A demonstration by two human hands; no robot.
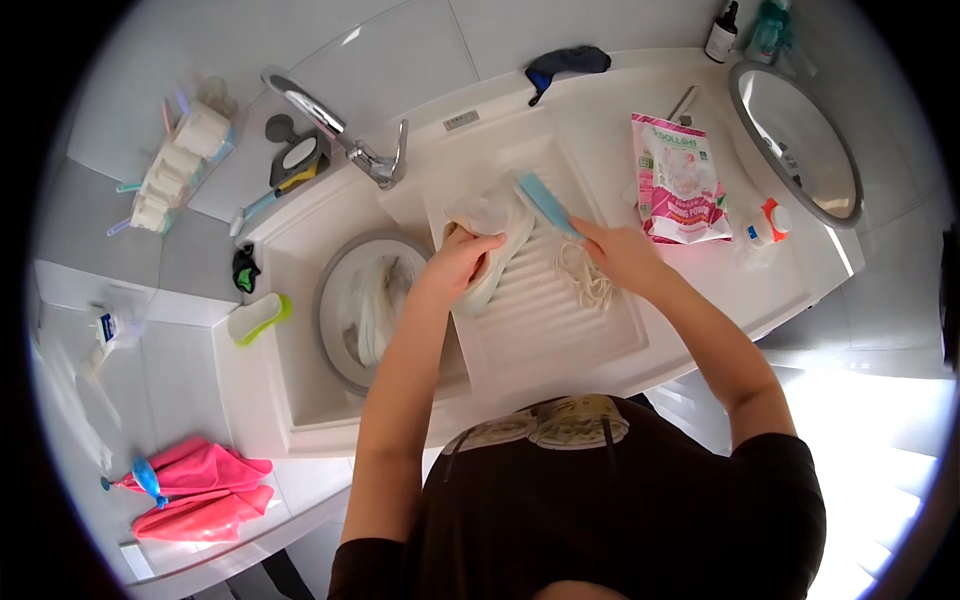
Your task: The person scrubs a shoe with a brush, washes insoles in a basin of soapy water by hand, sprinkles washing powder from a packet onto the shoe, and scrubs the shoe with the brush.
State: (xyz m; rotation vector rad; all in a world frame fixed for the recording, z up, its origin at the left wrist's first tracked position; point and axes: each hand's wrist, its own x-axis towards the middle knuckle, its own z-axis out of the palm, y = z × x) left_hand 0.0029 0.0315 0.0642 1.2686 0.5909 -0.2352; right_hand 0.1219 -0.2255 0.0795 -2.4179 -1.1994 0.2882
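My left hand is closed around a white shoe, thumb on top, holding it over the ribbed washboard of the sink. In my right hand is a light blue scrub brush, gripped by its near end. The brush's far end is close to the shoe's upper end; whether the bristles touch it I cannot tell. Below my right hand a bundle of off-white shoelaces lies on the washboard. Left of my left forearm, a second pale shoe sits in a round basin in the sink bowl.
A chrome faucet stands behind the sink. On the right are a pink washing powder bag, a small bottle and a grey-rimmed round basin. A green-and-white brush lies on the left rim, pink gloves nearer me.
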